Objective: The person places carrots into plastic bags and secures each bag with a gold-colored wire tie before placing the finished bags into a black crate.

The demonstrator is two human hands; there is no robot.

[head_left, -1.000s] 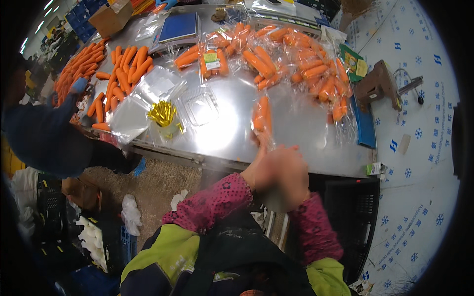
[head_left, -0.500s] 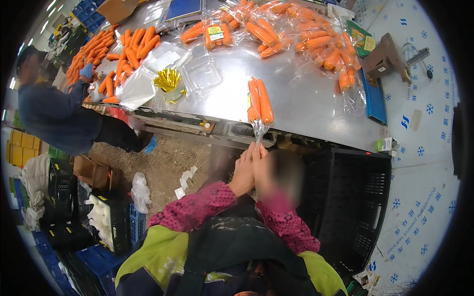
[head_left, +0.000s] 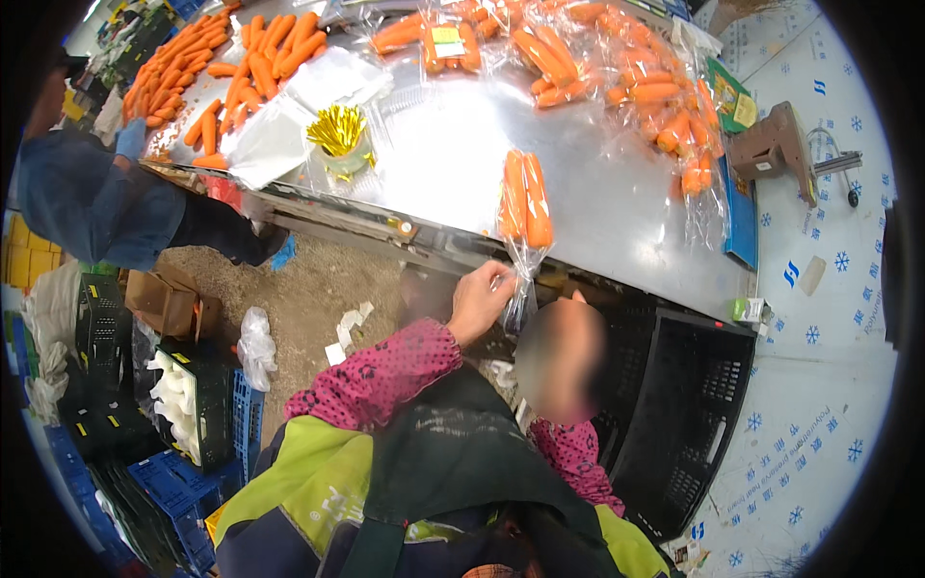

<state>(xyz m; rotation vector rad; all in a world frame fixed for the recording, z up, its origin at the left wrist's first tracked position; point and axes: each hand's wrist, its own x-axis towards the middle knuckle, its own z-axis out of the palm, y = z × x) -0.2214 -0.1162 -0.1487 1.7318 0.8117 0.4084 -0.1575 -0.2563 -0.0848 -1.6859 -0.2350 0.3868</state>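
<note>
bagged carrots (head_left: 537, 202), smooth, tapered, crinkled clear film (head_left: 525, 262)

The sleeves (head_left: 378, 374) are pink with dark spots, the apron (head_left: 443, 453) blackish.

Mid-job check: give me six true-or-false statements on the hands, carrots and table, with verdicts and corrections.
1. The left hand is at the neck of a carrot bag. True.
2. Gold strips stand in a small tub on the table. True.
3. That tub is right of the carrot bag. False: it is to its left.
4. All carrots in view are bagged. False: loose carrots lie on the table's left part.
5. A blue-gloved co-worker is at the left. True.
6. Both hands are among the loose carrots. False: the right hand, too, is near the bag's neck.
</note>
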